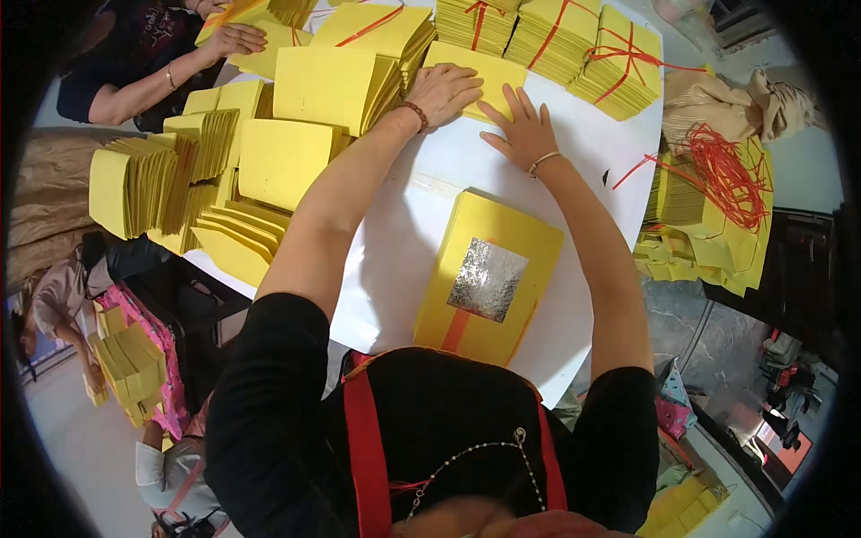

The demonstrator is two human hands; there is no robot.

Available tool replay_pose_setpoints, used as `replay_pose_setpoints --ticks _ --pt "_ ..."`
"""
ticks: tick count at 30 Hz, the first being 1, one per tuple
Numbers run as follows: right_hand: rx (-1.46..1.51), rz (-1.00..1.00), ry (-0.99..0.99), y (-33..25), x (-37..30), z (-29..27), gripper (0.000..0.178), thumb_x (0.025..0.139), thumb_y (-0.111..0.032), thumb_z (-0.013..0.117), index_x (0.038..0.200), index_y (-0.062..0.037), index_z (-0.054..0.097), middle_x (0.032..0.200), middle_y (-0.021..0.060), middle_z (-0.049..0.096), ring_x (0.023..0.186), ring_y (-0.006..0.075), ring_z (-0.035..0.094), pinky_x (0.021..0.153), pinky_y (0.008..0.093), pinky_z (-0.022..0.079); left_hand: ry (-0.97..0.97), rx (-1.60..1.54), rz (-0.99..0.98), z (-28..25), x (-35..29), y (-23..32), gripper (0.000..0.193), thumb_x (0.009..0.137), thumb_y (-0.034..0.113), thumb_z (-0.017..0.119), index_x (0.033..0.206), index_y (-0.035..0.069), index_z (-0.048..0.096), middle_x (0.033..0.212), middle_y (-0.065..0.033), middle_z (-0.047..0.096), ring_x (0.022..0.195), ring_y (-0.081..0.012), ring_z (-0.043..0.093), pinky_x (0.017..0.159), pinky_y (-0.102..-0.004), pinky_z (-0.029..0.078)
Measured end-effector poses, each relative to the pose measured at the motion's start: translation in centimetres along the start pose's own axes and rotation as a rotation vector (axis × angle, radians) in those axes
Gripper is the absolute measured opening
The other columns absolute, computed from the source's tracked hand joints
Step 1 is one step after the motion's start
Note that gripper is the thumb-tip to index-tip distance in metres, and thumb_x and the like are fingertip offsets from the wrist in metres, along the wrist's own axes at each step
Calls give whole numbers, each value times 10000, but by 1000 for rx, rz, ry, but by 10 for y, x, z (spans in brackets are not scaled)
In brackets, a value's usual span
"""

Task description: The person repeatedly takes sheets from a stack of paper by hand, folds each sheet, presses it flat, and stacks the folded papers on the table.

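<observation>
My left hand lies flat on a low yellow paper stack at the far side of the white table, its fingers stretched out. Fingers spread, my right hand touches that stack's near right edge with its fingertips. Neither hand grips anything. Closer to my body rests another yellow stack with a shiny silver rectangle on top and an orange-red strip below the rectangle. Whether the yellow pieces are envelopes or folded sheets, I cannot tell.
Several yellow bundles tied with red string stand along the far edge. Loose yellow stacks crowd the left side of the white table. A tangle of red string hangs at the right. Another person's hand works at far left.
</observation>
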State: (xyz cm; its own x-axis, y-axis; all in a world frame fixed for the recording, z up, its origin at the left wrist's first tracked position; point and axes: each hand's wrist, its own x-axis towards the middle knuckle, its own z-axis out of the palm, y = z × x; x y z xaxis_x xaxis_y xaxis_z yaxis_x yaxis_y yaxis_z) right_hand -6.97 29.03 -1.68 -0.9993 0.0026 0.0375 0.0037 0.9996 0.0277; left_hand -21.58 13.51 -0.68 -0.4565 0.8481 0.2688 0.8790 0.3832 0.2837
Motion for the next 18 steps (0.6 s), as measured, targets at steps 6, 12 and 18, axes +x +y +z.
replay_pose_setpoints --ticks 6,12,18 --pt "120 33 28 12 10 -8 412 908 -472 389 1314 -402 383 1423 53 294 1318 230 272 1012 569 249 -352 253 94 -37 25 5 615 738 309 660 1307 228 442 1377 -38 398 1231 -296 390 979 -411 390" --pt "284 9 110 27 23 0 324 895 -458 425 1171 -357 562 1301 51 441 1267 223 362 1016 557 253 -763 298 -9 -44 53 12 701 689 175 711 1317 295 424 1374 -18 398 1185 -292 439 972 -388 418" --pt "299 32 116 27 27 -1 317 882 -460 453 1117 -313 608 1278 77 451 1239 267 384 999 559 268 -718 257 87 -50 50 5 706 691 151 721 1314 307 428 1357 -15 421 1167 -279 445 997 -373 396"
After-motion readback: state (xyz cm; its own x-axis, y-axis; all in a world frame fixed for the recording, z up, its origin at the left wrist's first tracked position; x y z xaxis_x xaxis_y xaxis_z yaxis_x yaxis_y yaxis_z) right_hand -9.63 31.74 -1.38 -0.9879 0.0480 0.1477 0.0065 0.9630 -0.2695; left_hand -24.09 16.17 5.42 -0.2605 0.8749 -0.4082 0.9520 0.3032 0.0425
